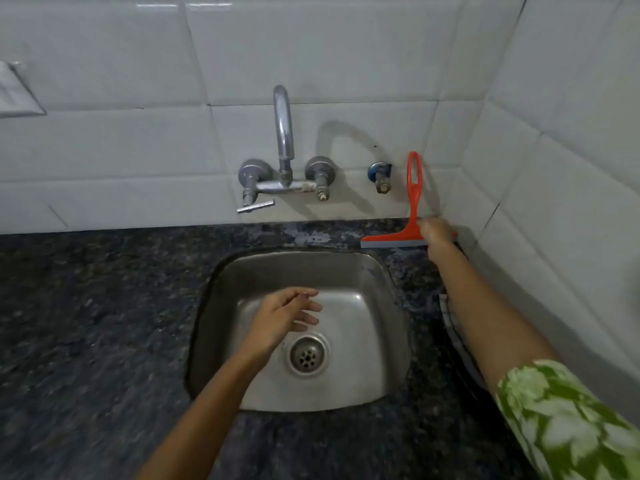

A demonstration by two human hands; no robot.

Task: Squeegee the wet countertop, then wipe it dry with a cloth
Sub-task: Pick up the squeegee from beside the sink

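Two hands — right hand (pixel 437 234) grasping the squeegee (pixel 408 216), left hand (pixel 287 315) released over sink (pixel 391 341).

Brushed steel sink (pixel 374 271); dark speckled stone bench (pixel 86 306); glossy white tiles (pixel 138 147); orange squeegee (pixel 414 188), probably plastic.

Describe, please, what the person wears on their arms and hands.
Both hands are bare: no gloves, rings or watch show on the left hand or right hand. The right arm has a green sleeve with a pale leaf print, ending near the elbow. The left forearm is uncovered.
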